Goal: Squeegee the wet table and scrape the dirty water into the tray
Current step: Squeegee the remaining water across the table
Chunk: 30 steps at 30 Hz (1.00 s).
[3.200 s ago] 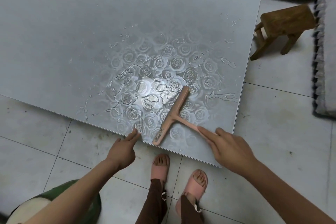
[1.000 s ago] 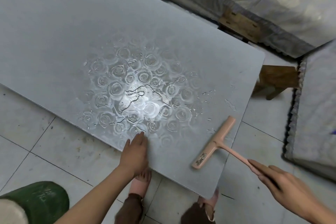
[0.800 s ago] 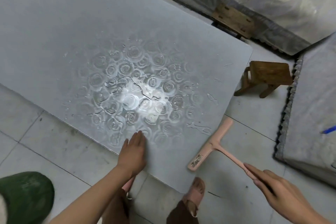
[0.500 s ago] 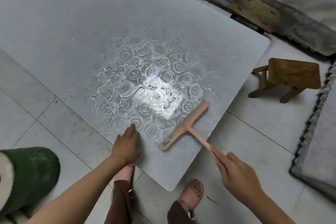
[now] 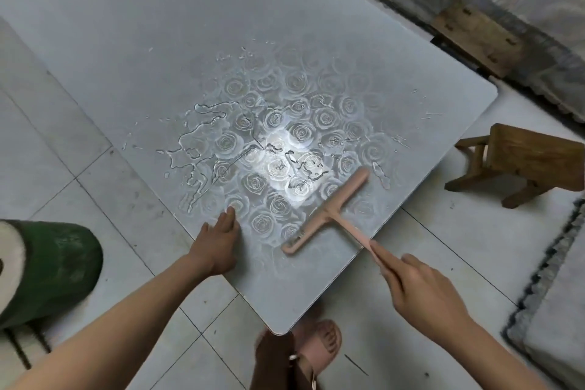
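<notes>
A grey table with a rose pattern has puddles of water near its middle and front. A pink squeegee lies with its blade on the tabletop near the right edge. My right hand grips the end of the squeegee's handle, off the table's right edge. My left hand rests flat on the table's front edge, fingers straight, left of the blade. No tray is in view.
A small wooden stool stands on the tiled floor right of the table. A green container sits at the lower left. A mattress edge lies at the far right. My sandalled foot is under the table's near corner.
The squeegee swung off the table's right edge and has come back onto the wet tabletop. My left hand stayed pressed on the front edge.
</notes>
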Motion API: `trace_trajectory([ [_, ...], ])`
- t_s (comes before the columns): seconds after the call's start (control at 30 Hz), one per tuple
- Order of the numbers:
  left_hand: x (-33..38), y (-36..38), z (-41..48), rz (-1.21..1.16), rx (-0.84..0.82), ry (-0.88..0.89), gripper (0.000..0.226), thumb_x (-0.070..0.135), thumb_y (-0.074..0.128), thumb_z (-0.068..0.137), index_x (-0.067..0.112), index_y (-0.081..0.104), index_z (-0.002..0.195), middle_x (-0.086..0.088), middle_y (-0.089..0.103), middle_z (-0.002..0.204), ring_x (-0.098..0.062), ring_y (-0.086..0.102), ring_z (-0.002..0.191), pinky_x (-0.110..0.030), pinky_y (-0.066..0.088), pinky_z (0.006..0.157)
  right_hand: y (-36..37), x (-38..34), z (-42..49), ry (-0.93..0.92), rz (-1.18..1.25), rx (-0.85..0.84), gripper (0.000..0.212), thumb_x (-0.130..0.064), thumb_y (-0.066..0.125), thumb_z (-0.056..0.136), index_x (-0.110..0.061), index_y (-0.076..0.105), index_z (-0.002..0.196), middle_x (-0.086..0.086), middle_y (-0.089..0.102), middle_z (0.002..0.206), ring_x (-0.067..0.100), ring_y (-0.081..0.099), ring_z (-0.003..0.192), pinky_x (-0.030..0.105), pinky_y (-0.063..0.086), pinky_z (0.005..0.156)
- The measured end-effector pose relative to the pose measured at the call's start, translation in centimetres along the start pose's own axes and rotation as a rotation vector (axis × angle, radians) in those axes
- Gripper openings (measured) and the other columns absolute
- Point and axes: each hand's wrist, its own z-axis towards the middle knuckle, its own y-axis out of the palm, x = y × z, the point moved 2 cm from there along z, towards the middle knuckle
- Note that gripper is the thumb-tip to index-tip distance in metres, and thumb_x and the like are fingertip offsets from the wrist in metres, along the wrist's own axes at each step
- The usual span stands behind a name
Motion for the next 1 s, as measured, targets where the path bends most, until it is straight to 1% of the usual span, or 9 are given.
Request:
trace_trajectory([
  [0.1,0.0,-0.1,-0.3,-0.022,-0.011,-0.003,0.073,0.013,0.045,0.088,0.005,0.008,0.151,-0.011,-0.019,0.158,-0.025,-0.005,0.148,-0.048,0.008,0.118,-0.8,-3.1,4.2,-0.062,0.025,0.020,0.050,-0.035,0.031,0.100,-0.047,0.018,0.147,-0.002,0.048,0.095,0.027,0.058,0.091,0.035,0.044,0.070],
  [0.2,0.1,-0.4,-0.4,-0.081,-0.025,-0.013,0.070,0.010,0.041,0.088,0.006,0.009,0.151,-0.008,-0.019,0.159,-0.023,-0.006,0.148,-0.048,0.004,0.118,-2.7,-4.8,6.1,-0.116,-0.011,0.005,0.047,-0.037,0.029,0.100,-0.048,0.021,0.145,0.001,0.051,0.096,0.029,0.058,0.093,0.035,0.042,0.070],
  [0.33,-0.2,-0.6,-0.5,-0.061,-0.032,0.012,0.068,0.011,0.039,0.089,0.006,0.011,0.151,-0.008,-0.018,0.159,-0.022,-0.005,0.149,-0.048,0.004,0.119,-5.4,-1.3,3.2,-0.136,-0.110,0.076,0.046,-0.040,0.030,0.098,-0.052,0.021,0.141,-0.005,0.046,0.083,0.026,0.059,0.082,0.034,0.037,0.059],
  [0.47,-0.5,-0.6,-0.7,-0.049,-0.026,0.045,0.067,0.012,0.041,0.088,0.009,0.015,0.150,-0.006,-0.016,0.160,-0.022,0.002,0.149,-0.047,0.005,0.118,-5.6,0.4,2.2,-0.047,-0.148,-0.036,0.047,-0.040,0.028,0.099,-0.050,0.020,0.144,-0.005,0.048,0.084,0.023,0.058,0.082,0.033,0.040,0.061],
  [0.57,-0.8,-0.7,-0.4,-0.045,0.015,0.055,0.064,0.013,0.040,0.087,0.010,0.021,0.148,-0.005,-0.012,0.160,-0.021,0.005,0.148,-0.046,0.004,0.118,-4.5,-2.7,6.0,-0.107,-0.069,-0.037,0.049,-0.035,0.030,0.100,-0.045,0.019,0.147,-0.001,0.047,0.090,0.027,0.058,0.088,0.035,0.044,0.067],
  [0.67,-1.0,-0.3,-0.4,-0.037,0.058,0.062,0.059,0.016,0.039,0.088,0.014,0.026,0.146,-0.002,-0.008,0.161,-0.019,0.011,0.148,-0.045,0.006,0.118,-4.1,-6.6,10.4,-0.159,-0.054,-0.035,0.048,-0.033,0.031,0.101,-0.042,0.021,0.147,0.006,0.050,0.098,0.032,0.057,0.093,0.035,0.040,0.069],
  [0.83,-1.2,-1.1,0.0,-0.170,0.184,-0.006,0.055,0.012,0.039,0.086,0.016,0.038,0.141,0.004,0.012,0.160,-0.020,0.041,0.132,-0.033,0.023,0.111,-8.0,-4.1,11.1,-0.224,-0.111,0.037,0.045,-0.041,0.031,0.099,-0.053,0.020,0.141,-0.005,0.045,0.083,0.026,0.059,0.083,0.035,0.039,0.060],
  [0.9,-0.8,-1.4,0.2,-0.211,0.221,-0.065,0.052,0.011,0.040,0.086,0.015,0.042,0.138,0.004,0.023,0.155,-0.022,0.049,0.120,-0.030,0.035,0.101,-9.1,-1.3,9.5,-0.223,-0.169,0.035,0.048,-0.043,0.033,0.097,-0.055,0.013,0.138,-0.008,0.043,0.076,0.021,0.059,0.077,0.034,0.036,0.055],
  [1.0,-0.3,-2.3,0.7,-0.254,0.235,-0.129,0.041,0.012,0.040,0.087,0.009,0.049,0.126,-0.001,0.040,0.139,-0.026,0.055,0.102,-0.036,0.046,0.080,-8.9,-0.6,9.8,-0.180,-0.201,-0.074,0.048,-0.044,0.029,0.097,-0.057,0.012,0.140,-0.009,0.039,0.079,0.019,0.059,0.085,0.031,0.035,0.060],
])
